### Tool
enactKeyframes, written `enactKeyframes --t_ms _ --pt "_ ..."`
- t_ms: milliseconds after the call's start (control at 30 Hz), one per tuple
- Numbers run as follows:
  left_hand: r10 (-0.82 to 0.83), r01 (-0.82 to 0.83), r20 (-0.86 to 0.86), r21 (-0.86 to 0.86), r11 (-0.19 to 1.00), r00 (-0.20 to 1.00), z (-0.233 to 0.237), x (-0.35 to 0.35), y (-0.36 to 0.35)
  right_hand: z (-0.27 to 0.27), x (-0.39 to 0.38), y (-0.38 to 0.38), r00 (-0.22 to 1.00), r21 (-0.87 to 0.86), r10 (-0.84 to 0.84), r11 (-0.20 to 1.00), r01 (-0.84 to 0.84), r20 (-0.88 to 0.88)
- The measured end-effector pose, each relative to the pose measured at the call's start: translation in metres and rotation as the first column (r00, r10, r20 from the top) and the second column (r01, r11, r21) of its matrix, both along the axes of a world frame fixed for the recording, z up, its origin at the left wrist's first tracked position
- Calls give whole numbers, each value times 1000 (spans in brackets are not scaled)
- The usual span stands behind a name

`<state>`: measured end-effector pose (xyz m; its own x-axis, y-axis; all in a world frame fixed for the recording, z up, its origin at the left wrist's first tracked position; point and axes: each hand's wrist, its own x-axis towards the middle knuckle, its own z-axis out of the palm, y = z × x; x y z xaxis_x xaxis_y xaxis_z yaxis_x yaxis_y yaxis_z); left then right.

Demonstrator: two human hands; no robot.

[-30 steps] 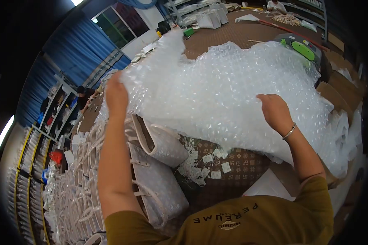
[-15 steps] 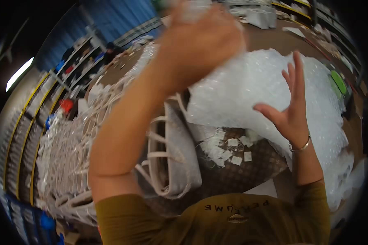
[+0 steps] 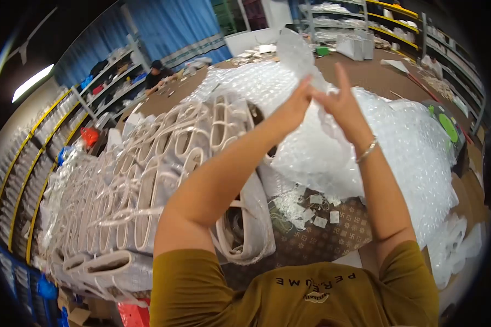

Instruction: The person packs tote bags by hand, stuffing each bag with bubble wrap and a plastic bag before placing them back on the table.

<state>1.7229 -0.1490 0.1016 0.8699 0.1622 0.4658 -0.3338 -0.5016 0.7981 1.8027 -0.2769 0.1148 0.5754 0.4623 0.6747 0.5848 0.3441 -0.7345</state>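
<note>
My left hand (image 3: 297, 103) and my right hand (image 3: 343, 109) are raised close together over the bubble wrap (image 3: 403, 141). My left hand's fingers are pinched on a piece of clear bubble wrap (image 3: 295, 52), which sticks up beyond the hands and hangs below them. The right hand, with a bracelet at its wrist, has its index finger stretched up and its thumb towards the left hand; whether it grips the wrap is unclear. Left of my hands stand rows of pale handled bags (image 3: 150, 210) in clear wrapping. Small white tags (image 3: 320, 222) with strings lie on the patterned brown surface (image 3: 333, 240).
A green round object (image 3: 448, 129) lies at the right edge of the wrap. A person (image 3: 156, 76) sits at the table's far left. Shelves (image 3: 33, 158) line the left side, with more at the back right. A white box (image 3: 354, 47) stands at the back.
My left hand has come down from the top of the view towards the right hand. The right hand has moved left and up. A piece of wrap now stands between them.
</note>
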Motion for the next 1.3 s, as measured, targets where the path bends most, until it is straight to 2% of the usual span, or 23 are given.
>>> enactKeyframes --t_ms 167,200,233,300,333,400,433,467,567,633,700,767,800,833,900,933,967,1000,1067,1167,1200,1267,1300 --pt "-168 148 -103 -177 973 980 11 1 -42 -9 13 -33 987 -59 47 997 -57 -155" --pt "-159 153 -44 -103 983 986 11 2 -37 -14 14 -43 985 -77 19 996 -33 -173" --pt "-154 154 15 -26 988 988 9 1 -32 -16 14 -54 942 156 102 986 -55 -319" --pt "212 -235 -124 -222 946 969 27 -17 -42 -11 23 -76 828 612 330 791 20 -454" --pt "281 -306 -159 -161 938 946 17 -13 -23 -14 30 -89 845 617 293 785 54 -447" --pt "311 -332 -189 -88 939 931 13 -5 -6 -35 44 -112 510 789 734 593 -159 -449" --pt "245 -320 -339 -187 929 908 18 -7 -8 -43 43 -121 270 869 883 445 -219 -384" --pt "168 -331 -480 -277 902 861 22 -9 -12 -52 38 -120 247 877 875 457 -146 -415" --pt "-7 -155 -439 -331 931 898 32 -12 -32 -70 6 -98 48 878 880 475 -60 -473" --pt "-121 -42 -423 -357 933 898 40 -18 -47 -54 -31 -89 60 756 760 650 -81 -647" --pt "-167 -7 -313 -486 874 935 47 -25 -55 -57 -49 -70 -56 866 873 470 -174 -485" --pt "-112 48 -128 -421 906 985 32 -24 -15 -47 -64 -55 -56 904 940 305 -300 -336" --pt "18 -52 -102 -345 937 995 43 -38 -22 -39 -70 -59 -39 905 939 316 -284 -340" --pt "152 -164 -63 -271 949 986 66 -57 -30 -27 -77 -62 46 824 918 374 -425 -393" --pt "136 -155 -129 -158 975 982 106 -85 -12 -21 -79 -71 130 716 891 429 -550 -434" --pt "146 -165 -131 -152 974 981 124 -101 1 -23 -77 -81 598 359 680 733 -578 -425" --pt "174 -192 -134 -142 971 976 136 -118 17 -25 -76 -88 909 2 371 926 -378 -188" --pt "219 -240 -154 -135 961 964 140 -130 37 -37 -69 -88 969 -55 241 968 -244 -60" --pt "581 -578 62 234 782 811 134 -158 66 -77 -56 -96 987 -174 -25 983 52 159" --pt "658 -613 29 399 682 752 105 -191 89 -107 -48 -127 882 -356 -258 842 405 394" --pt "683 -630 9 394 669 731 95 -189 92 -112 -41 -131 894 -375 -222 848 374 388" --pt "687 -564 -73 513 647 723 68 -186 104 -120 -30 -126 768 -572 -89 614 544 634" --pt "694 -565 -80 518 642 715 61 -185 110 -127 -24 -128 775 -578 -82 619 532 627"
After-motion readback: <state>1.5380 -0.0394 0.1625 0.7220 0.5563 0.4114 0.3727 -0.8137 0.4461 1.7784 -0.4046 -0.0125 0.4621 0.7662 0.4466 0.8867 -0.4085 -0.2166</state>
